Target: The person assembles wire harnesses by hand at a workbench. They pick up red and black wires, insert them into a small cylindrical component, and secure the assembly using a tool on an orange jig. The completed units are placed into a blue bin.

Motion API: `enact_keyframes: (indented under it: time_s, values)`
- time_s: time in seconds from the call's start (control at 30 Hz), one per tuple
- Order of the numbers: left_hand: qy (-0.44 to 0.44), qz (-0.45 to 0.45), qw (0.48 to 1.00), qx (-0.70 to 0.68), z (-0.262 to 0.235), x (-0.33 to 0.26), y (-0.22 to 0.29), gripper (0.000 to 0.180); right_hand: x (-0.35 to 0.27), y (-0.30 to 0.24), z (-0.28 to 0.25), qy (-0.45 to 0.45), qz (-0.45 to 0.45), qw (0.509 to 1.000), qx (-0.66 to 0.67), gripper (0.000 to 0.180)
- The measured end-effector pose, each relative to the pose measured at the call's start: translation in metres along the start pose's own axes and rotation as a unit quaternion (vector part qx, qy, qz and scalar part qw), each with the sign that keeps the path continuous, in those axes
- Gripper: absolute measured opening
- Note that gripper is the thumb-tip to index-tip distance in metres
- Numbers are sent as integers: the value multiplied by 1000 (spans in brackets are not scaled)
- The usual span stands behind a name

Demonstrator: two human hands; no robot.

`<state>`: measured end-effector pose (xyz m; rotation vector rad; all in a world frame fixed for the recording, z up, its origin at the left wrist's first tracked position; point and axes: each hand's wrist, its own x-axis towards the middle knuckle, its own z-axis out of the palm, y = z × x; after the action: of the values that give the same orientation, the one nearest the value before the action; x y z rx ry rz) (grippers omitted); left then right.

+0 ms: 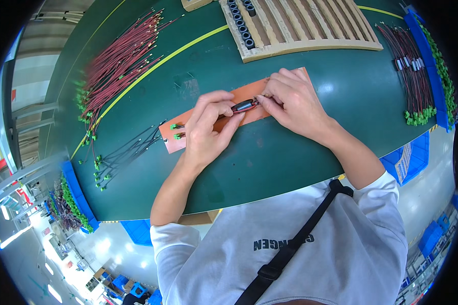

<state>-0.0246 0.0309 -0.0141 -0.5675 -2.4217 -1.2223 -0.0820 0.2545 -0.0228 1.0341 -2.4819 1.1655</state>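
My left hand (pixel 208 127) pinches a small dark cylindrical core (pixel 243 105) threaded on thin wires, holding it over an orange-brown board (pixel 174 141) on the green table. My right hand (pixel 293 101) grips the wire ends at the core's right side, fingertips close together. The wires run left under my left hand and end in two small green connectors (pixel 177 131) lying on the board's left end.
A large bundle of red wires (pixel 119 63) with green connectors lies at the far left. Several dark wires (pixel 122 155) sit beside the board. A wooden slotted rack (pixel 300 25) holds several black cores (pixel 240 23). More finished wires (pixel 412 71) lie at right, by blue bins (pixel 427 56).
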Motion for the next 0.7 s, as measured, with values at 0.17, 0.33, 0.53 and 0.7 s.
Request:
enact_keyframes:
  time_s: [0.17, 0.33, 0.53, 0.7]
  values:
    - [-16, -121, 990, -72, 3, -5, -5, 21, -1, 2, -3, -1, 5, 1000, 3, 20]
    - [-12, -135, 987, -84, 6, -3, -2, 19, -4, 7, -13, -24, 34, 999, -12, 13]
    - [-43, -69, 996, -26, 4, -1, -4, 17, -5, 10, -20, -32, 30, 999, -23, 10]
    - [-1, -105, 993, -58, 9, 0, 5, 21, -7, 14, -22, -34, 24, 999, -14, 11]
